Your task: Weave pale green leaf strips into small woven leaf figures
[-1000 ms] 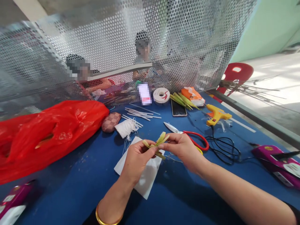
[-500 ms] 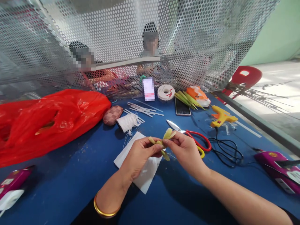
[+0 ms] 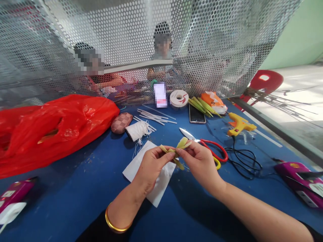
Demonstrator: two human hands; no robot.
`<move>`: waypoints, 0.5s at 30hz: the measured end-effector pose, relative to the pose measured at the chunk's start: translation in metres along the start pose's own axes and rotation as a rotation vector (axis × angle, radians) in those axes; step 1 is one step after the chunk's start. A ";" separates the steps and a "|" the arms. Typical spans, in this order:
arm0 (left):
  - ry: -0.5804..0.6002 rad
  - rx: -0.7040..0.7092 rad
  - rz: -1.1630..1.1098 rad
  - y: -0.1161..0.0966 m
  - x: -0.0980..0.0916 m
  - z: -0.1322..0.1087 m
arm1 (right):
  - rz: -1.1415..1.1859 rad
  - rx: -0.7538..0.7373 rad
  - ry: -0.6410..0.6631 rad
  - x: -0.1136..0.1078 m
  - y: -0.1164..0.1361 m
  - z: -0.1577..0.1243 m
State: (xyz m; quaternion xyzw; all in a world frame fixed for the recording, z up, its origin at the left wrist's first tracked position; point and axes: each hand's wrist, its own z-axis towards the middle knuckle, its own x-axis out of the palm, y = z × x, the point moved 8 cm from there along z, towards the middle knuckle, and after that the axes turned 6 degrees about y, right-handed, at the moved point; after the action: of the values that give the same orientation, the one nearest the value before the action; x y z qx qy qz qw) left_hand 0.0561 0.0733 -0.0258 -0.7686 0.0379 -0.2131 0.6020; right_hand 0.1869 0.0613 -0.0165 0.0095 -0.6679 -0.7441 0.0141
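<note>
Between my two hands is a small bundle of pale yellow-green leaf strips, folded or knotted, with several ends sticking out. My left hand pinches it between thumb and fingers from the left. From the right, my right hand grips the same bundle with thumb and forefinger; the fingertips hide its middle. Below them a white sheet of paper lies on the blue table. Scissors with red and yellow handles rest just beyond my right hand.
A red plastic bag covers the left side. Farther back are a thread spool, white sticks, a ribbon roll, a phone under green leaves, and a yellow glue gun with its cable. Two people sit behind the perforated screen.
Both hands stay in nearly the same place, still pinching the leaf strips. The bundle has turned slightly, and my left wrist has shifted a little to the right.
</note>
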 end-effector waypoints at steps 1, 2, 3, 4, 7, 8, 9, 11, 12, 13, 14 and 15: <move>-0.018 0.004 -0.001 0.000 -0.001 0.000 | 0.003 0.002 0.002 0.000 -0.001 0.000; -0.036 0.008 -0.002 0.001 -0.002 0.000 | 0.006 0.005 0.004 0.000 -0.002 0.000; -0.052 0.010 -0.001 0.001 -0.003 0.000 | 0.010 0.007 0.005 0.001 -0.003 0.000; -0.062 0.011 0.001 0.001 -0.004 0.000 | 0.016 0.011 0.002 0.001 -0.003 0.000; -0.072 0.015 0.005 0.002 -0.004 -0.001 | 0.046 0.034 -0.020 0.000 -0.003 0.001; -0.073 0.015 0.001 0.002 -0.004 -0.001 | 0.063 0.041 -0.026 0.000 -0.003 0.002; -0.073 0.014 -0.007 0.002 -0.004 -0.001 | 0.081 0.048 -0.030 0.000 -0.003 0.002; -0.068 0.008 -0.020 0.002 -0.004 -0.002 | 0.110 0.059 -0.031 0.001 -0.002 0.002; -0.059 0.006 -0.026 0.003 -0.004 -0.002 | 0.117 0.062 -0.032 0.001 -0.003 0.002; -0.049 0.005 -0.029 0.003 -0.004 -0.001 | 0.119 0.065 -0.033 0.001 -0.003 0.002; -0.037 0.002 -0.030 0.004 -0.003 -0.001 | 0.118 0.067 -0.033 0.001 -0.003 0.002; -0.023 -0.001 -0.028 0.004 -0.003 -0.001 | 0.116 0.069 -0.031 0.001 -0.004 0.001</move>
State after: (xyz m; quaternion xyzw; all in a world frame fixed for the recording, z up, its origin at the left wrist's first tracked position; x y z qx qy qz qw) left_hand 0.0538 0.0721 -0.0305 -0.7717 0.0202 -0.2128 0.5990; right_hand 0.1855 0.0631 -0.0201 -0.0405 -0.6925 -0.7187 0.0467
